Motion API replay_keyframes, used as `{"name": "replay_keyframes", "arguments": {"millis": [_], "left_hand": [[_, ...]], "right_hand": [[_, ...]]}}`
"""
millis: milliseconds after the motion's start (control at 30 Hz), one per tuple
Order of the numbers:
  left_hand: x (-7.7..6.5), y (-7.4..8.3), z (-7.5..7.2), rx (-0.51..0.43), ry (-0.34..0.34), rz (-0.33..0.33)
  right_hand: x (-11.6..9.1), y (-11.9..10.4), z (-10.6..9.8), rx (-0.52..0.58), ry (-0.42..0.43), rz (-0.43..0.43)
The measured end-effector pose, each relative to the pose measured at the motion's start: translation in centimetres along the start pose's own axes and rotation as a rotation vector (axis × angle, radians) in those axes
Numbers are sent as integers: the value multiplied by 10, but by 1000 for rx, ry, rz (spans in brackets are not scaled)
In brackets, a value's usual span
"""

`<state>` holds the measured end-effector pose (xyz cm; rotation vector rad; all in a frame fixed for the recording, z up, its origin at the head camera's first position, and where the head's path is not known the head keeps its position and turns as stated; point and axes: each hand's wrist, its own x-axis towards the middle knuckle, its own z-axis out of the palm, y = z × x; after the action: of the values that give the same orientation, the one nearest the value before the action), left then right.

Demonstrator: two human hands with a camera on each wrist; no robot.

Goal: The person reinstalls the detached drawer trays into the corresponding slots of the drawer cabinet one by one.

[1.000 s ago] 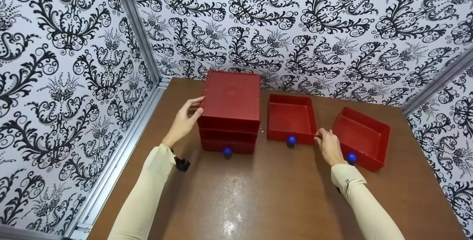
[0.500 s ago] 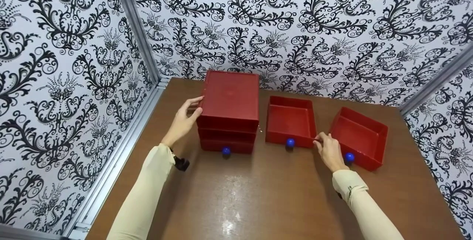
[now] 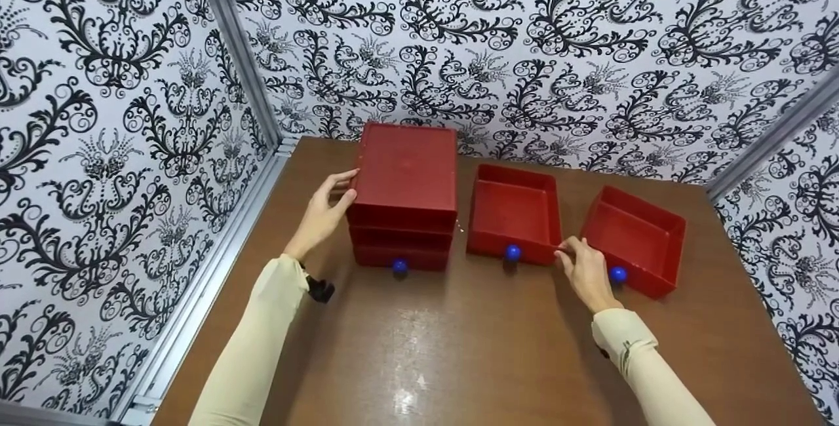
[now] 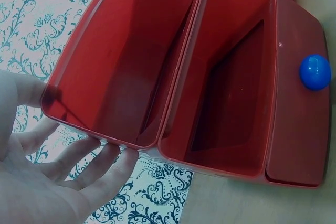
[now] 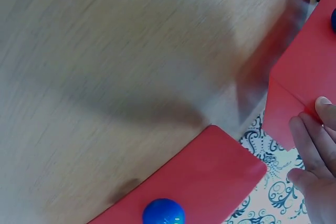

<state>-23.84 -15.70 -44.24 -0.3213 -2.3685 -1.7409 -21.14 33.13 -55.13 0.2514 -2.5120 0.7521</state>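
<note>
A red drawer cabinet (image 3: 409, 170) stands upright on the table with two vacant slots and a bottom drawer (image 3: 373, 257) in place. That drawer has a blue ball knob (image 4: 315, 72). My left hand (image 3: 323, 213) rests on the cabinet's upper left side, thumb at the front edge and fingers spread along the side wall. Right of the cabinet is a loose red drawer (image 3: 511, 206), its knob facing me. At its front right corner, my right hand (image 3: 585, 272) pinches the rim between thumb and fingers. In the right wrist view this hand (image 5: 320, 156) is partly cut off.
A second loose red drawer (image 3: 636, 236) lies angled, just right of my right hand. Patterned walls (image 3: 491, 85) rise behind and left of the brown table (image 3: 419, 341). A metal rail (image 3: 216, 269) runs along the table's left edge.
The middle loose drawer has shifted slightly toward me, with my right hand at its corner. My left hand keeps its place on the cabinet. The head view has shifted slightly.
</note>
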Motion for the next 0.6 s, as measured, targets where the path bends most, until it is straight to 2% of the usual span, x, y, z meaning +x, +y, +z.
{"name": "replay_keyframes", "arguments": {"millis": [300, 600], "left_hand": [[-1, 1, -1, -5, -3, 4], [1, -4, 0, -21, -2, 26]], "right_hand": [[-8, -10, -9, 0, 49, -58], [-17, -12, -14, 9, 46, -57]]}}
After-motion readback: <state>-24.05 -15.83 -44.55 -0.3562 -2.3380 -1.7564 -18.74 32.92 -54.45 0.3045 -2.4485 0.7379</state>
